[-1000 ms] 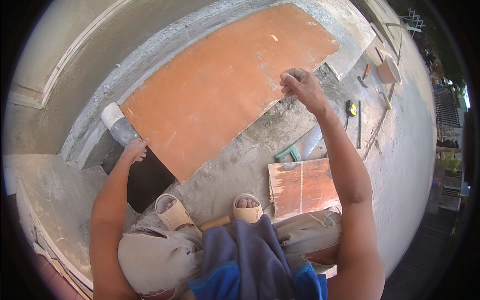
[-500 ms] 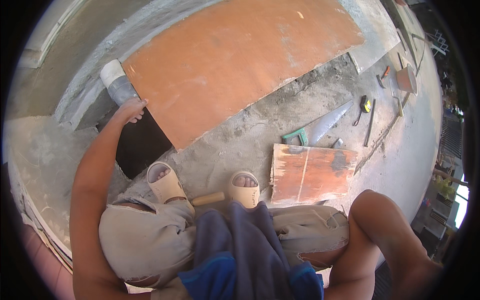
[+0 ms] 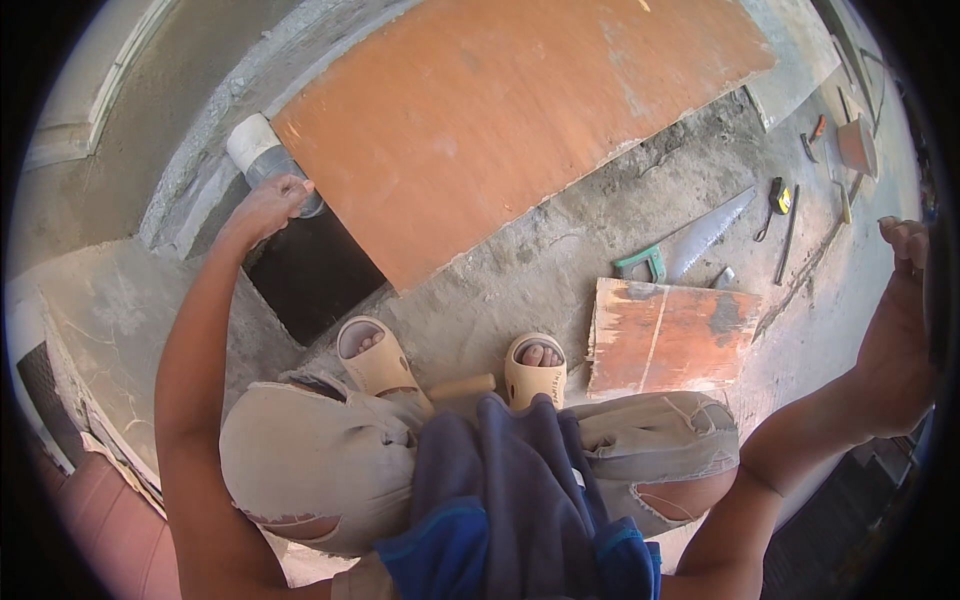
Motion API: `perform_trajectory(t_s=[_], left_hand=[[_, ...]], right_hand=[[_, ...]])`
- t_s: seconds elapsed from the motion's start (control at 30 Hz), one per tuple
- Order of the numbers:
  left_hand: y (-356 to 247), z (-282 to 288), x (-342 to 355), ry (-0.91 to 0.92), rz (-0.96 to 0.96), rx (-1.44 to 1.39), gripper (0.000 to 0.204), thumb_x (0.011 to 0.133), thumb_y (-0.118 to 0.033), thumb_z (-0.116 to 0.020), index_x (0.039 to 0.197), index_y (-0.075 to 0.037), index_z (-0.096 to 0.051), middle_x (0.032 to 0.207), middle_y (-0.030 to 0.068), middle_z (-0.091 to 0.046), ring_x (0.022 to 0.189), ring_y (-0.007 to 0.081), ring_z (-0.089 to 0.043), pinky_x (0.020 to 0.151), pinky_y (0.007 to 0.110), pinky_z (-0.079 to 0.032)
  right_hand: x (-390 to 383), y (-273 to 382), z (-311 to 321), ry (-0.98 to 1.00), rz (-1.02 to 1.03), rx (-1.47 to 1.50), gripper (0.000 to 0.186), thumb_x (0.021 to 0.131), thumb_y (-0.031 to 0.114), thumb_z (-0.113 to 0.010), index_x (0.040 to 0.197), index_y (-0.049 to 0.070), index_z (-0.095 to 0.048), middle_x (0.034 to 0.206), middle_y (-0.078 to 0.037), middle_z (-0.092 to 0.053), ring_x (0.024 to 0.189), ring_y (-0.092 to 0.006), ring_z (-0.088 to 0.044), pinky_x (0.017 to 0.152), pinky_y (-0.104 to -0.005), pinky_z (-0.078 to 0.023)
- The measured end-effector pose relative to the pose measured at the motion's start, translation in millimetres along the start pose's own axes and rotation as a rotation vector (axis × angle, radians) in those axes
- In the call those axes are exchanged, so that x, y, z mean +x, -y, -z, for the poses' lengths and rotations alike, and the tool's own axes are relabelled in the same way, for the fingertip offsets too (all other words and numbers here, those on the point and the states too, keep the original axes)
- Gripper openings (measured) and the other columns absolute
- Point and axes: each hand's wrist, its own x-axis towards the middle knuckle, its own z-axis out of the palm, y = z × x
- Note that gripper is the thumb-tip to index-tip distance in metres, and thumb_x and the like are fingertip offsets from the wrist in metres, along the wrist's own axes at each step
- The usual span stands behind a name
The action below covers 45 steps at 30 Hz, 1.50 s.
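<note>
My left hand (image 3: pixel 272 207) is closed at the left edge of a large orange-brown plywood sheet (image 3: pixel 520 110), just over a grey pipe (image 3: pixel 270 165) with a whitish end. Whether its curled fingers grip the sheet's edge or something smaller is hidden. Below that hand is a dark square hole (image 3: pixel 315 270), which the sheet's edge borders. At the far right rim my right hand (image 3: pixel 900 290) is raised with loosely bent fingers, partly cut off by the picture's border. Nothing shows in it, so it looks open.
A smaller worn plywood piece (image 3: pixel 675 340) lies right of my sandals, with a green-handled handsaw (image 3: pixel 690 245) beyond it. Farther right are a tape measure (image 3: pixel 778 200), a dark rod (image 3: pixel 788 235), a hammer (image 3: pixel 813 138) and a bucket (image 3: pixel 857 147). A wooden handle (image 3: pixel 462 387) lies between my feet.
My right hand has risen into view at the right rim. My left hand has shifted slightly up along the sheet's edge, its fingers more curled. The whole view has swung a little.
</note>
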Motion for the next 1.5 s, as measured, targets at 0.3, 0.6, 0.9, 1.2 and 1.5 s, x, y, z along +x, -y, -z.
perform_trajectory(t_s=[0.3,0.6,0.9,1.2,1.5], left_hand=[[66.7,-7.0,-222.3,-0.343,-0.110,-1.032,0.077,0.099,-0.061,-0.034,0.144,0.001,-0.034,0.143,0.0184,-0.045,0.132,0.0306,-0.043,0.110,0.043,-0.033],[-23.4,-113.1,-307.5,-0.571,-0.085,-0.509,0.085,0.093,-0.041,-0.058,0.151,0.005,-0.016,0.155,0.0259,-0.021,0.143,0.0347,-0.026,0.116,0.046,-0.023],[-64.4,-62.3,-271.6,-0.323,-0.759,0.866,0.080,0.086,-0.049,-0.060,0.145,0.001,-0.038,0.151,0.0257,-0.033,0.145,0.0385,-0.022,0.116,0.062,-0.010],[-56.9,-43.5,-260.3,-0.547,-0.774,0.715,0.076,0.091,-0.050,-0.050,0.145,0.002,-0.036,0.151,0.0301,-0.027,0.142,0.0483,-0.019,0.113,0.065,-0.012],[-20.9,-41.6,-310.0,-0.508,-0.862,0.644,0.073,0.096,-0.049,-0.045,0.145,0.003,-0.033,0.150,0.0347,-0.024,0.140,0.0556,-0.018,0.111,0.066,-0.017]], right_hand=[[-169.7,-7.0,-84.7,-0.513,-1.137,-0.142,0.055,0.104,0.042,-0.039,0.131,-0.005,-0.050,0.111,-0.016,-0.061,0.095,-0.0203,-0.060,0.084,-0.0329,-0.050],[-251.9,47.4,-214.7,-0.571,-1.384,0.361,0.066,0.103,0.041,-0.035,0.146,-0.008,-0.029,0.144,-0.028,-0.039,0.131,-0.0360,-0.042,0.110,-0.0394,-0.032],[-129.2,51.9,-202.8,0.358,-0.528,-0.783,0.070,0.088,0.044,-0.058,0.145,0.008,-0.040,0.149,-0.029,-0.033,0.143,-0.0418,-0.024,0.115,-0.0611,-0.014],[-185.2,60.0,-214.2,-0.231,-0.917,-0.571,0.096,0.076,0.050,-0.075,0.148,0.002,-0.032,0.152,-0.035,-0.019,0.142,-0.0513,-0.019,0.114,-0.0602,-0.019],[-226.0,105.9,-211.0,-0.365,-0.965,-0.491,0.105,0.076,0.047,-0.075,0.148,-0.005,-0.020,0.150,-0.039,-0.017,0.136,-0.0559,-0.026,0.111,-0.0536,-0.031]])
